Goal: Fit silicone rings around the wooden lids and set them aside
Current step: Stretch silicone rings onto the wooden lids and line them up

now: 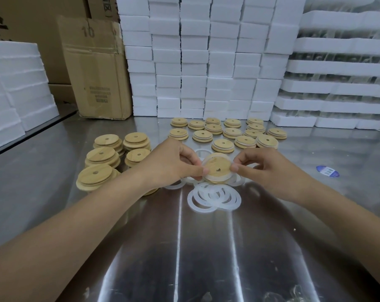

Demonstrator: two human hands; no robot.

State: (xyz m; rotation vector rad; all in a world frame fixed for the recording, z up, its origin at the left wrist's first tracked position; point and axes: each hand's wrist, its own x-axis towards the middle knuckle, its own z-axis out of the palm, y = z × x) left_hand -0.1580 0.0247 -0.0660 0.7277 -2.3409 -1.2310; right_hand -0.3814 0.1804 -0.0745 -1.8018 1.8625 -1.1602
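Wooden lid (217,166) sits between the two hands, held just above the metal table (206,247), tilted with its round face and small centre hole toward the camera. The left hand (173,164) pinches its left edge, thumb in front and curled fingers behind. The right hand (265,168) pinches the right edge the same way. A translucent white silicone ring (215,178) lies around the lid's rim, showing along the lower edge and at the upper left; whether it is fully seated cannot be told. Just below the hands, loose rings (214,198) overlap in a small heap on the table. Stacks of bare lids (106,162) stand to the left, partly behind the left forearm. Ringed lids (226,132) lie in rows beyond the hands, in front of white foam blocks (195,62).
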